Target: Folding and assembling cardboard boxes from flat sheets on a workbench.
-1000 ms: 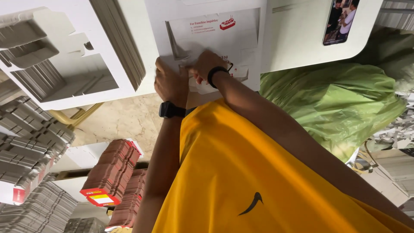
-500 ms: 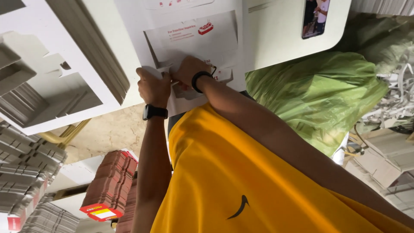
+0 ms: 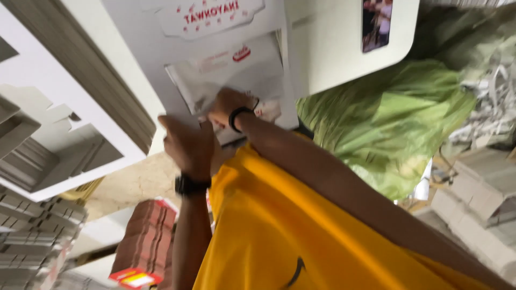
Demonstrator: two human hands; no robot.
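- Reaching forward from a yellow shirt (image 3: 322, 231), both bare arms meet at a small white printed sheet (image 3: 236, 67) that lies on a larger flat white carton blank (image 3: 134, 32).
- The right hand (image 3: 228, 106), with a black band at the wrist, sits on the sheet's near edge with its fingers drawn together and closed on that edge. The motion blur hides the fingertips themselves.
- The left hand (image 3: 188, 142), with a dark watch on the wrist, is just beside the sheet's near-left corner, back towards the camera and fingers curled. I cannot tell whether it grips anything or only rests against the blank.
- The sheet lies straight ahead of both hands, beyond the knuckles. Its long axis runs across the view, slightly tilted, roughly square to the right forearm. The right hand is the nearer one and already touches it, while the left is a little short of it and to the side.
- A bulging green sack (image 3: 387, 123) lies to the right, just past the blank's right edge.
- Grey stacks of flat cartons (image 3: 32, 236) fill the lower left, with a red-brown stack (image 3: 148, 241) beside them, near the left elbow.
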